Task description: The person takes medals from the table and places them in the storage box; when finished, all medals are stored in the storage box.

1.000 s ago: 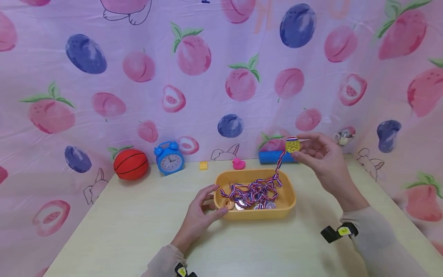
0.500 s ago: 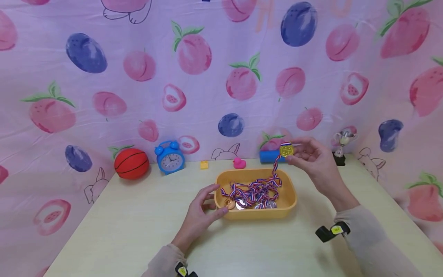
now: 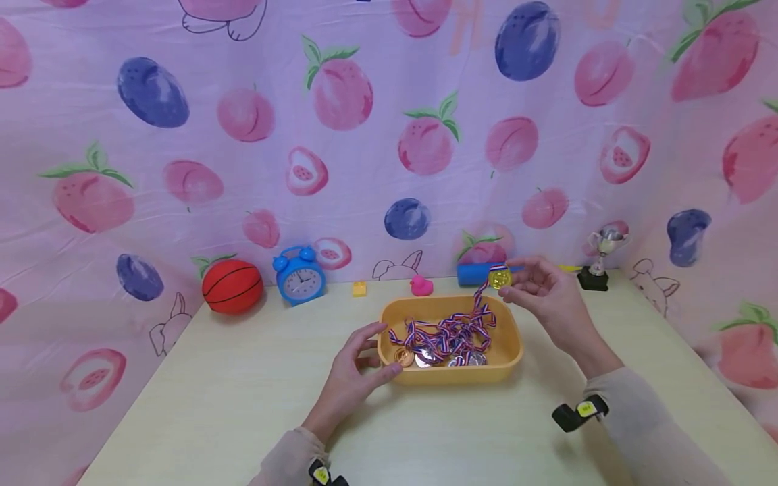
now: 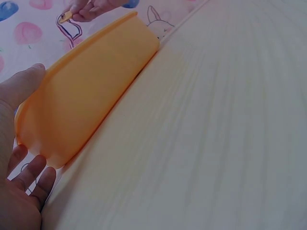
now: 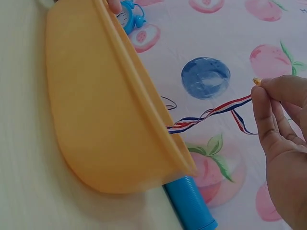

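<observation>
My right hand (image 3: 556,300) pinches a gold medal (image 3: 501,278) by its edge, just above the back right rim of a yellow plastic bin (image 3: 456,375). From that medal a red, white and blue ribbon (image 5: 211,115) runs down into the bin. Inside lies a tangle of striped ribbons (image 3: 450,334), with a bronze-coloured medal (image 3: 404,356) and silver medals (image 3: 477,359) along the front wall. My left hand (image 3: 352,368) holds the bin's left end, thumb (image 4: 29,81) at the front rim and fingers around the end.
Along the back of the table (image 3: 243,405) stand a red basketball (image 3: 233,289), a blue alarm clock (image 3: 300,280), a small yellow block (image 3: 359,289), a pink duck (image 3: 421,286) and a blue cylinder (image 3: 471,274). A silver trophy cup (image 3: 608,250) is at the back right. Behind hangs a fruit-print cloth.
My right hand has come down and left with the gold medal, closer to the bin. The trophy behind it now shows fully. My left hand and the bin stay put.
</observation>
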Demonstrator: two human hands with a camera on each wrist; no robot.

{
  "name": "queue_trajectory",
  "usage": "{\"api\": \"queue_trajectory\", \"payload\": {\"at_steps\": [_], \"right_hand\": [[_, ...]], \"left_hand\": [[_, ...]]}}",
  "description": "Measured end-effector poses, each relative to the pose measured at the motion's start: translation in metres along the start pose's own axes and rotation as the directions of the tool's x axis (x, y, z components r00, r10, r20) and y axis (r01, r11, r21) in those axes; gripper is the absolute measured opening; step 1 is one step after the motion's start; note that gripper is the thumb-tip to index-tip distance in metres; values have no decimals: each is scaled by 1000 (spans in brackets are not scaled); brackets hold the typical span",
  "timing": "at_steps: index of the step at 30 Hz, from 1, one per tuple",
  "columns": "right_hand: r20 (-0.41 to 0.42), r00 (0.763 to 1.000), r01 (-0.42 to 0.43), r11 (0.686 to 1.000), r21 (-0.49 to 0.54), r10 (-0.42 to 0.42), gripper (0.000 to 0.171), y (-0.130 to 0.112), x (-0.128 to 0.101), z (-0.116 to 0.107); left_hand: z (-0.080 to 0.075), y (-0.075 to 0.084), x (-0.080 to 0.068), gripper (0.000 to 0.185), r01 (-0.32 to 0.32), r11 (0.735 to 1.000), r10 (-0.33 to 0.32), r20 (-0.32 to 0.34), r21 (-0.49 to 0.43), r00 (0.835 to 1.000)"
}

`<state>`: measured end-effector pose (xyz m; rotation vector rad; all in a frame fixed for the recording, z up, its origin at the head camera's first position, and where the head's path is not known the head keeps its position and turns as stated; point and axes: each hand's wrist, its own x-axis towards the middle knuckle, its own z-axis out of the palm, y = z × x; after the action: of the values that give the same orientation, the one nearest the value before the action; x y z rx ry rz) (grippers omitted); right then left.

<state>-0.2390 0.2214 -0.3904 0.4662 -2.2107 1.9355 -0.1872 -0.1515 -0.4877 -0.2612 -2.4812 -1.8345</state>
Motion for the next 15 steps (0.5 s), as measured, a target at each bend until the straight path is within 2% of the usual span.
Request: {"api": "queue_trajectory", "payload": {"at_steps": [15], "right_hand": [[48, 995, -83, 996, -41, 85, 52, 18, -11, 3]], "left_hand": [[0, 0, 0, 72, 11, 1000, -11, -2, 3, 1000]]}}
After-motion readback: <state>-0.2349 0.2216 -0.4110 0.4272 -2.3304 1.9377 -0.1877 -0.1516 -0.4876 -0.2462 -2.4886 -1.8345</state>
